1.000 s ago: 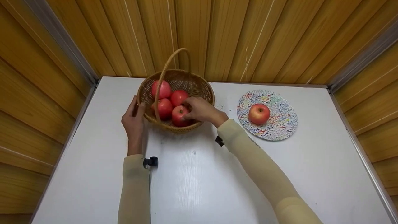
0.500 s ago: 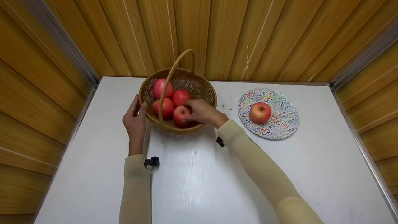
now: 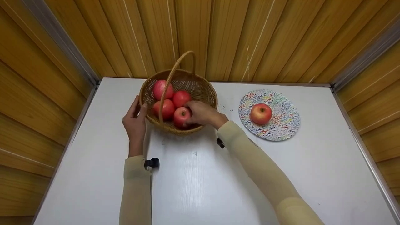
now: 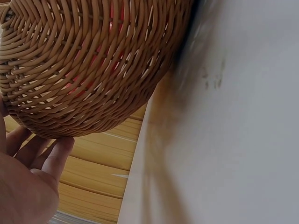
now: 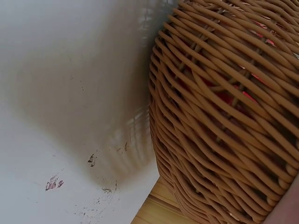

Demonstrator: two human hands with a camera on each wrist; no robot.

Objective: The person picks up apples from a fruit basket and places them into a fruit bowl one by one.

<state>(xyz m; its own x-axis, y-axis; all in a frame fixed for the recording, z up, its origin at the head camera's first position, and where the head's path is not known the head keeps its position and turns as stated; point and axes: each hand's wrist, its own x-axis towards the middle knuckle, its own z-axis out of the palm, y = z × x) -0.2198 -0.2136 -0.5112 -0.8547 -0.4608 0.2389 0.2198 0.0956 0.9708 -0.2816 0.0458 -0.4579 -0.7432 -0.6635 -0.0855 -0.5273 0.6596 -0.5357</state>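
In the head view a brown wicker basket [image 3: 200, 84] with a tall arched handle [image 3: 172, 73] stands near the back of the white table. My left hand [image 3: 135, 126] holds the basket's left rim, thumb at the edge and fingers [image 4: 58, 151] against the outer weave. Reaching over the right rim, my right hand [image 3: 201, 113] grips a red apple [image 3: 180, 117] at the front, thumb and fingers on its right side. Beside it in the basket lie more red apples: one at the back left [image 3: 161, 89], one behind [image 3: 181, 98] and one at the left [image 3: 167, 109].
To the right of the basket lies a round plate [image 3: 284, 125] with a multicoloured speckled pattern, bearing one red-yellow apple [image 3: 261, 114]. Wood-look panels [image 3: 225, 37] wall the table [image 3: 187, 187] at the back and both sides.
The basket shifted slightly right in the first half second, the left hand staying at its rim. The right hand keeps its grip on the front apple, which remains inside the basket.
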